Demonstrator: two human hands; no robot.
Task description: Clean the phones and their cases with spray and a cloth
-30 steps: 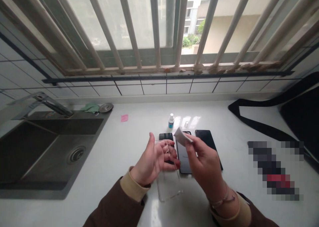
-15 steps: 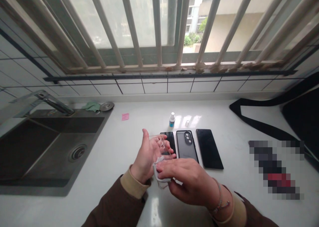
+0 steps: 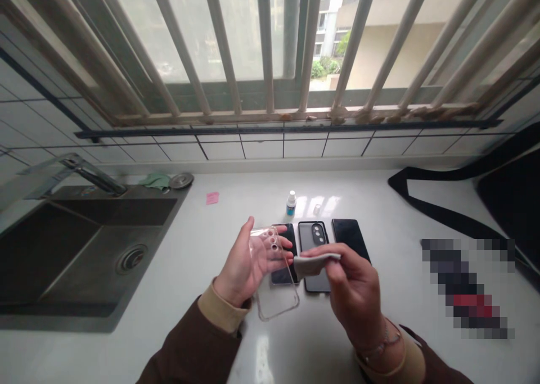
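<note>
My left hand (image 3: 244, 266) holds a clear phone case (image 3: 274, 283) tilted above the white counter, thumb on one edge and fingers behind it. My right hand (image 3: 352, 288) pinches a small white wipe (image 3: 314, 261) just to the right of the case, touching its edge. Behind my hands three phones lie side by side: a dark one (image 3: 290, 235) partly hidden by the case, a grey one (image 3: 313, 235) showing its camera ring, and a black one (image 3: 348, 232) on the right. A small white bottle (image 3: 291, 203) with a blue label stands behind them.
A steel sink (image 3: 84, 249) with a tap (image 3: 90, 176) fills the left side. A pink note (image 3: 212, 198) lies on the counter (image 3: 202, 243). A black bag with a strap (image 3: 442, 215) sits at the right. A barred window (image 3: 265, 52) runs along the back.
My right hand lifted the wipe off the lower part of the case and moved it right. The case tilted more upright in my left hand.
</note>
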